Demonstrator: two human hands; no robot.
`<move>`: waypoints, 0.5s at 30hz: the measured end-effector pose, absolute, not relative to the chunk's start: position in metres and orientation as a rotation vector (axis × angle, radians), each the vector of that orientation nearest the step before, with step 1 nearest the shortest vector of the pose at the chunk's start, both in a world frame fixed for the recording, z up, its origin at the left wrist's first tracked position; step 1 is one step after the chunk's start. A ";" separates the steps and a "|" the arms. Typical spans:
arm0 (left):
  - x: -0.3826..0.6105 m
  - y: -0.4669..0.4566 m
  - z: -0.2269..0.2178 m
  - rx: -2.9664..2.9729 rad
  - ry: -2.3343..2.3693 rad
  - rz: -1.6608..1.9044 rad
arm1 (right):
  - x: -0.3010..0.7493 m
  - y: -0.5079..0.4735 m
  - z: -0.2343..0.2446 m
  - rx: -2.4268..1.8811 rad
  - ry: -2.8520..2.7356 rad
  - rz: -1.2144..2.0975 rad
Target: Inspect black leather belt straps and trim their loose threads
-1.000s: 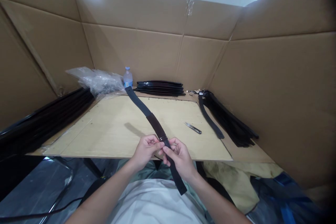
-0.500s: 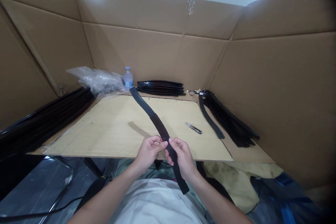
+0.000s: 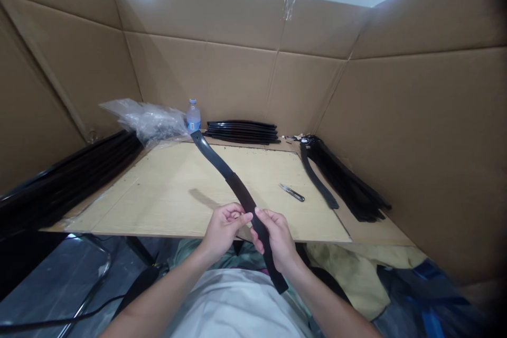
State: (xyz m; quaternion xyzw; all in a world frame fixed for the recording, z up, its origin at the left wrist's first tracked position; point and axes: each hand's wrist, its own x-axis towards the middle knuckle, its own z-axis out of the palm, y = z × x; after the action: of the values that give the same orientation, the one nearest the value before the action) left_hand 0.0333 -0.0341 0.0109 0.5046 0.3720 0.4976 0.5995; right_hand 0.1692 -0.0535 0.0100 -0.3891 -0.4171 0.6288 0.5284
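Observation:
A long curved black strip [image 3: 212, 156] with a small hole at its far end slants across the front of the board. Its nearer length is wrapped by a dark sleeve [image 3: 241, 190], whose lower end hangs over my lap. My left hand [image 3: 226, 227] is closed on the left edge of the sleeved strip, thumb on top. Opposite it, my right hand [image 3: 275, 232] grips the right edge, with the thumb above and fingers curled underneath. Thread snips [image 3: 292, 193] lie on the board to the right. Another curved black strip [image 3: 317, 177] lies beyond them.
Stacked black strips [image 3: 241, 132] sit at the back, beside a water bottle [image 3: 193, 116] and clear plastic bags [image 3: 154, 121]. Dark lengths are piled on the left [image 3: 79, 174], and a black bundle [image 3: 348, 179] lies at the right. Cardboard walls [image 3: 206, 68] surround the board [image 3: 158, 195].
The strip's far end has shifted slightly left. Small wrinkles in the sleeve just above my thumbs have smoothed out. Both hands keep nearly the same place.

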 end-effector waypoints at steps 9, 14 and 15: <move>0.032 -0.030 0.011 1.029 0.800 1.220 | 0.171 -0.052 0.011 -0.812 -1.125 1.406; 0.031 -0.028 0.010 1.024 0.755 1.200 | 0.176 -0.047 0.013 -0.843 -1.161 1.472; 0.031 -0.028 0.009 1.026 0.737 1.174 | 0.177 -0.046 0.014 -0.841 -1.209 1.494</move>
State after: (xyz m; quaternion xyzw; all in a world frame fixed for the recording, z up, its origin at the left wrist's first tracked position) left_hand 0.0307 -0.0277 0.0095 0.4518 0.3246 0.5170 0.6505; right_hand 0.1772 -0.0464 0.0137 -0.3475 -0.4995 0.6174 0.4986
